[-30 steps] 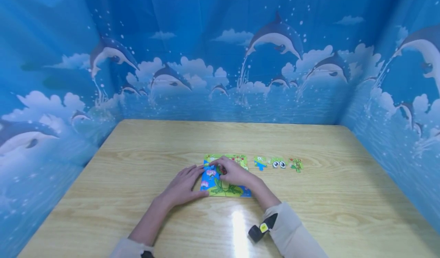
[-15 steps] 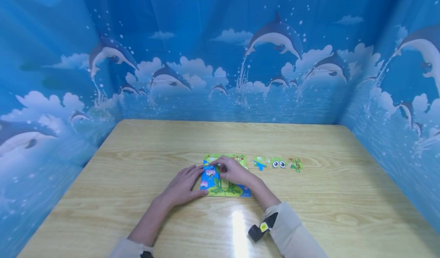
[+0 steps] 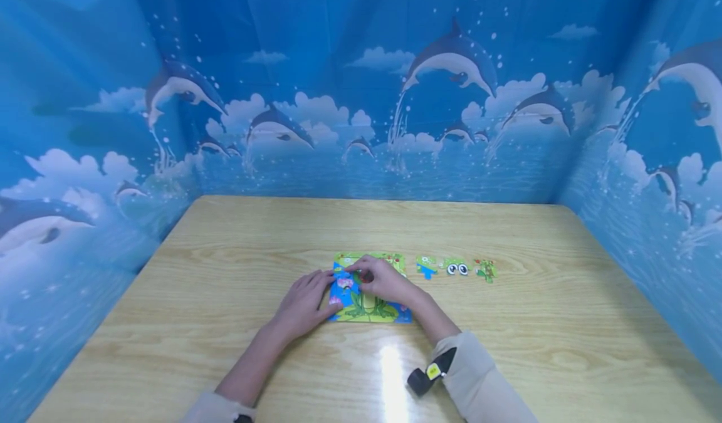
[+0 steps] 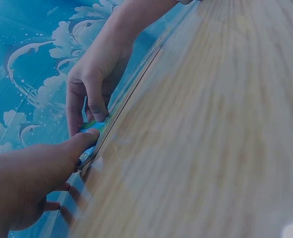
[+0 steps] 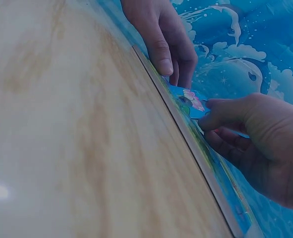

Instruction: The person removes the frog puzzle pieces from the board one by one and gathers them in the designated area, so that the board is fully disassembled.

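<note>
A frog jigsaw puzzle board (image 3: 369, 318), printed green, blue and yellow, lies flat on the table. At its left side my left hand (image 3: 301, 304) rests with fingers extended, fingertips on the upper left edge and thumb on the lower left part. My right hand (image 3: 386, 282) is over the board's upper middle, thumb and index finger pinching a puzzle piece (image 5: 192, 100) with blue and a pink flower. The fingers partly cover that piece, and I cannot tell whether it sits flush. In the left wrist view the right hand's fingers (image 4: 100, 111) point down close to the left thumb.
Right of the board lie three loose pieces in a row: a blue-green piece (image 3: 427, 267), one with frog eyes (image 3: 457, 268), and a green-brown one (image 3: 486, 271). The wooden table (image 3: 271, 235) is enclosed by a blue dolphin curtain (image 3: 316, 66).
My left thumb has shifted slightly upward from the board's lower left corner along its left side. The right hand stays in nearly the same place. The loose pieces have not moved.
</note>
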{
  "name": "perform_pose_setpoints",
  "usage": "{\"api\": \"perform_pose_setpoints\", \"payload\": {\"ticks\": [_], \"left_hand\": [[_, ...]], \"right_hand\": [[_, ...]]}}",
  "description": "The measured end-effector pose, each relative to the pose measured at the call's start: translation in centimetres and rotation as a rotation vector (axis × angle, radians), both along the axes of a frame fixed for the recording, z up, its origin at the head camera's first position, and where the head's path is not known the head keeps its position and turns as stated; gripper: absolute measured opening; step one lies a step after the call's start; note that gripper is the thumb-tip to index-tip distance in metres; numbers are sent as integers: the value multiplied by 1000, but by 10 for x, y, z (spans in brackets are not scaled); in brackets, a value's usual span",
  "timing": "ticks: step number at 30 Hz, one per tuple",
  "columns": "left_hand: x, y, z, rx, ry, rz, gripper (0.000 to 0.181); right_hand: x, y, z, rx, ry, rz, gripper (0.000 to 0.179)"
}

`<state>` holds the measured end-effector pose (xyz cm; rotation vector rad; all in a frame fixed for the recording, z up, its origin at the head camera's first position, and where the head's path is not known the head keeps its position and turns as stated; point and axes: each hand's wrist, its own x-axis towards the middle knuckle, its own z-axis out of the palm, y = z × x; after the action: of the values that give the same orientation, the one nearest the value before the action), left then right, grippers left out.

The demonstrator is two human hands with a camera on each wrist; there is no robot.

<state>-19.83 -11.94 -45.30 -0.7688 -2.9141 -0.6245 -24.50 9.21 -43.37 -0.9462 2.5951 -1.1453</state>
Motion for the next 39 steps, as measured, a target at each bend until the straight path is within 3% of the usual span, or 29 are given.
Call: {"api": "perform_pose_setpoints", "payload": {"ticks": [39], "left_hand": [[0, 4, -3, 5, 17, 22, 61]], "right_hand": [[-1, 1, -2, -33, 38, 23, 42]]}}
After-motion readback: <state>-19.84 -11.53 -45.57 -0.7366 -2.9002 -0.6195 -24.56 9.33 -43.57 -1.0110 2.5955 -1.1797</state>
